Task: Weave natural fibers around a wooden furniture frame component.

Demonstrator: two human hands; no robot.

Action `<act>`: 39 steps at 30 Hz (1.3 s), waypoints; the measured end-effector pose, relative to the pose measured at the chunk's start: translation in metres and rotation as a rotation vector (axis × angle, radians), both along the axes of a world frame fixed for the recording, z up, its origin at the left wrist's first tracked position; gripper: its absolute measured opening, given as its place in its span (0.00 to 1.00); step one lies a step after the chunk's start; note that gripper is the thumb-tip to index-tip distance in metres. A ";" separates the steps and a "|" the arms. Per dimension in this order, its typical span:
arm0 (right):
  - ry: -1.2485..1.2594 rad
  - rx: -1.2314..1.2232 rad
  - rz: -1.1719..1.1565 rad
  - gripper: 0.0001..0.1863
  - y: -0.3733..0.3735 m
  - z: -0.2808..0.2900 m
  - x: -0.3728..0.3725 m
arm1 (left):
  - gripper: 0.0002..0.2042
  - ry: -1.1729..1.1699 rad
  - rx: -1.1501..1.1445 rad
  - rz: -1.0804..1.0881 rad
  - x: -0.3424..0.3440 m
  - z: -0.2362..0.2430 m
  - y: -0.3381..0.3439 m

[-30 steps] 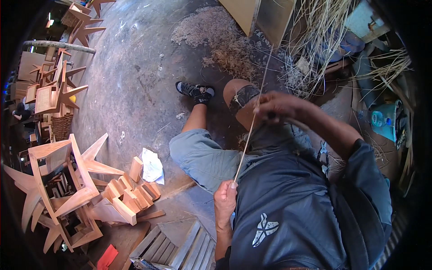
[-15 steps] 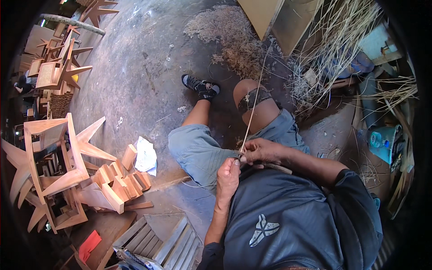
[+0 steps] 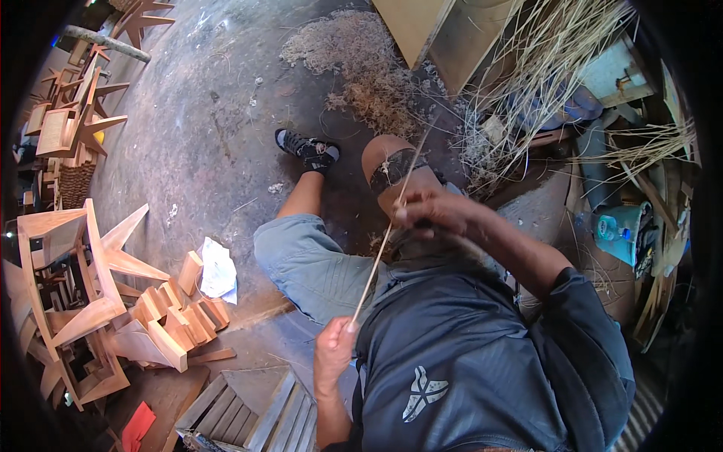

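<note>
A long, thin, pale rattan strip (image 3: pixel 374 273) runs slantwise across my lap, from beside my left hip up past the knee with a dark band. My left hand (image 3: pixel 334 348) is closed round its lower end, thumb on top. Higher up, my right hand (image 3: pixel 431 211) pinches the strip between thumb and fingers in front of that knee. The lower fingers of this hand are blurred and shaded, so whether they hold anything else is unclear. Between the two hands the strip is straight. Its far end fades over the floor near the shavings.
Curly shavings (image 3: pixel 361 68) lie ahead on the concrete floor. Loose rattan strips (image 3: pixel 553 68) are heaped at the right, near a light-blue container (image 3: pixel 621 235). Wooden chair frames (image 3: pixel 75 294) and wood blocks (image 3: pixel 177 313) stand left. A slatted wooden piece (image 3: pixel 252 407) is near my left arm.
My hands, together at my lap before, have moved apart: the left down and left, the right up along the strip. A brown handle-like piece under the right hand no longer shows clearly.
</note>
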State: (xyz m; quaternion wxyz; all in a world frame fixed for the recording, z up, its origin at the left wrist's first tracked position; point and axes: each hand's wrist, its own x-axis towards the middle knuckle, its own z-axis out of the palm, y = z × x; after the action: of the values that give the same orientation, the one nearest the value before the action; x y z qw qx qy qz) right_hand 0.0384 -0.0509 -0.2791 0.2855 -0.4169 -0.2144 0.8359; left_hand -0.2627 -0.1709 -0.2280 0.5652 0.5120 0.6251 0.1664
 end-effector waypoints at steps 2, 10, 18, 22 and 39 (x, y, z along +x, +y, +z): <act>0.035 0.056 -0.017 0.13 0.008 -0.004 0.016 | 0.08 0.025 -0.026 0.023 -0.013 0.006 -0.001; -0.022 0.240 -0.009 0.10 -0.009 0.009 -0.020 | 0.11 0.104 0.411 -0.163 0.052 -0.024 0.066; 0.004 0.320 0.000 0.11 -0.006 -0.007 -0.007 | 0.08 -0.319 0.050 0.038 0.095 -0.040 0.080; -0.231 0.165 -0.194 0.14 0.015 0.021 0.034 | 0.08 -0.357 -0.136 0.112 0.077 -0.032 0.069; -0.047 0.363 0.079 0.21 -0.019 0.013 -0.032 | 0.13 -0.456 -0.009 0.198 0.063 -0.027 0.083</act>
State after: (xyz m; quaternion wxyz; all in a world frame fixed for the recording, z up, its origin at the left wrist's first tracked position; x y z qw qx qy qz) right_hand 0.0064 -0.0699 -0.2664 0.3177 -0.3692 -0.3845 0.7842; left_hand -0.1996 -0.0878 -0.2547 0.6750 0.3949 0.5291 0.3294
